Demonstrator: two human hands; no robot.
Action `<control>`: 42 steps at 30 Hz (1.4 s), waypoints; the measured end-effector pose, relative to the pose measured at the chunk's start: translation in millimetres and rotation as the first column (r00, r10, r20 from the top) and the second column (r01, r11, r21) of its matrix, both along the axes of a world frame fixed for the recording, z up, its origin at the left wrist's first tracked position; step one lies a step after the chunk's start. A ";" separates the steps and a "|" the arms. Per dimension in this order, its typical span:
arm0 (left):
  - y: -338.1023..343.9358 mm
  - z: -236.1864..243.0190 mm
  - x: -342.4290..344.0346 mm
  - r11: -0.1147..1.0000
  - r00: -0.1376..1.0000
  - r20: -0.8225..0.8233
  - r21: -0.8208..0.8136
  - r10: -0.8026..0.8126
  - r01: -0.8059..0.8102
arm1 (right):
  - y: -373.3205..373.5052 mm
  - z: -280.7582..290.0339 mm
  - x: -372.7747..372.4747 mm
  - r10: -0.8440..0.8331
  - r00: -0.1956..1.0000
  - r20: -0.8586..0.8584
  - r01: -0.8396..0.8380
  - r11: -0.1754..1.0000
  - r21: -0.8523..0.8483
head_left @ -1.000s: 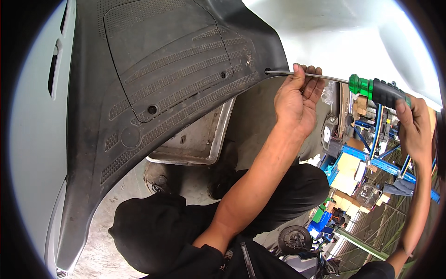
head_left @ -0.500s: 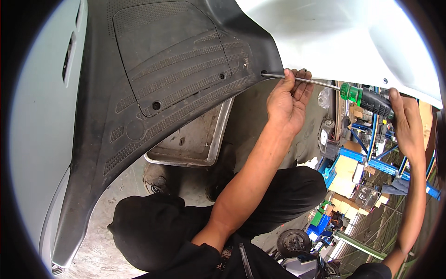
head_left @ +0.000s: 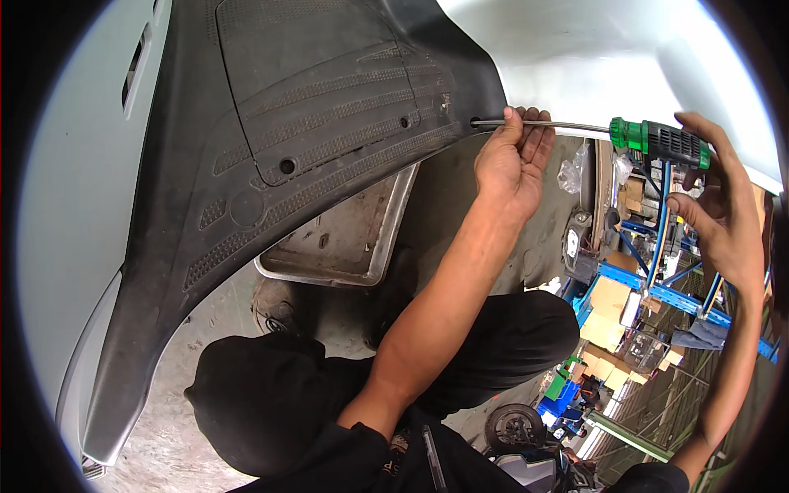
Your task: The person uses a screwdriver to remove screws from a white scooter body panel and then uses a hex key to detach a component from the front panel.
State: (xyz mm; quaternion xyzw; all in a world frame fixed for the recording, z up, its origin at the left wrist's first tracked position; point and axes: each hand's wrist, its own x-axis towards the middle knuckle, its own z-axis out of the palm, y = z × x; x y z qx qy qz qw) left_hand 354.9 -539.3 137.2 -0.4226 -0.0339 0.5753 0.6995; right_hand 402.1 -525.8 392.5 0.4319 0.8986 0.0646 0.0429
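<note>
A screwdriver with a green and black handle lies nearly level, its long metal shaft reaching left into a hole at the edge of the black footboard. My left hand steadies the shaft near its tip between thumb and fingers. Around the butt of the handle, my right hand has its fingers spread. Its thumb is clear of the handle, and the upper fingers are beside or lightly against the handle end. Whatever the tip meets inside the hole is hidden. Two other dark screw holes show in the footboard.
White body panels border the footboard at upper right and left. Below it, a metal tray is near my shoe. On the right are blue shelving with cardboard boxes, and a wheel farther down.
My right hand has loosened from the handle, its thumb dropping away and fingers spreading. The handle has tilted up to nearly level. My left hand stays on the shaft.
</note>
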 end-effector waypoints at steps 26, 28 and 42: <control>-10.6 -22.8 4.7 0.996 0.995 -0.085 0.071 0.058 -0.052 | 9.3 14.0 -5.0 -0.460 0.839 0.289 0.506 0.856 -0.106; -25.5 -34.3 3.5 1.000 0.969 -0.247 0.008 0.011 -0.010 | 15.4 18.1 -0.3 -0.245 0.925 0.290 0.292 0.948 -0.128; -7.9 -69.0 4.3 0.963 0.832 -0.515 -0.040 0.207 -0.265 | 30.1 0.4 -46.9 -0.092 0.784 0.614 0.203 0.973 -0.112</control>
